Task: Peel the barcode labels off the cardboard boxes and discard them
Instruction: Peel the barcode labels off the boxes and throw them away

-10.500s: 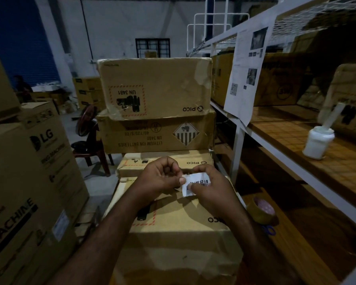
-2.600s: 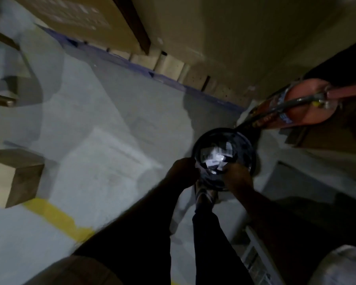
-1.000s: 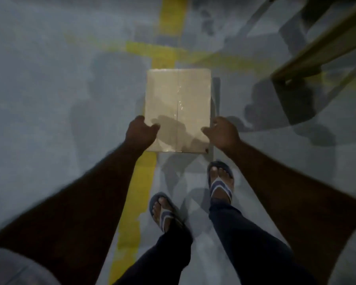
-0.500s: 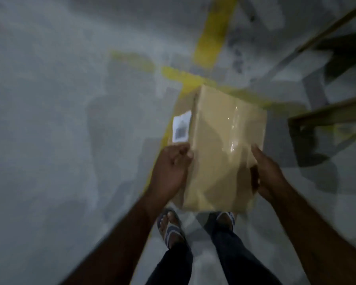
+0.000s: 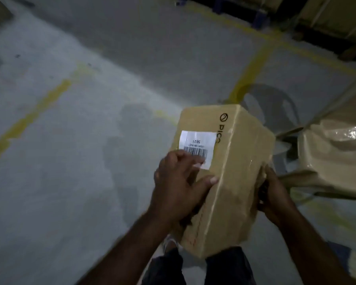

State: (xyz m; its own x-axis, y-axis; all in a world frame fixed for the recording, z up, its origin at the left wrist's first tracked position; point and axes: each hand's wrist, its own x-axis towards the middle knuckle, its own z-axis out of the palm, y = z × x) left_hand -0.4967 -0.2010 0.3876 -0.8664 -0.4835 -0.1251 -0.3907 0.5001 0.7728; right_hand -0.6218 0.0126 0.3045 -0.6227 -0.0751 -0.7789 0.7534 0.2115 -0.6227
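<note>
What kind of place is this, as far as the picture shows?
Probably a warehouse: a bare concrete floor with painted yellow lines, more cartons at the top right, and a box bearing a barcode label.

1. The cardboard box (image 5: 232, 182) is held above the floor (image 5: 74, 182), in front of the person's legs (image 5: 226, 268), which show under its near end.
2. The barcode label (image 5: 197, 146) sits on the box's left face, toward its far end.
3. The left hand (image 5: 179, 188) lies on that same face, nearer than the label, with fingertips over the label's near edge.
4. The right hand (image 5: 274, 196) grips the box's right side.
5. A wrapped bundle (image 5: 333, 157) lies on the floor right of the box, apart from it.
6. One floor line (image 5: 29, 120) runs well left of the box, and another line (image 5: 253, 66) runs behind it.
7. Stacked cartons (image 5: 333, 15) stand far behind the box, to the right.
</note>
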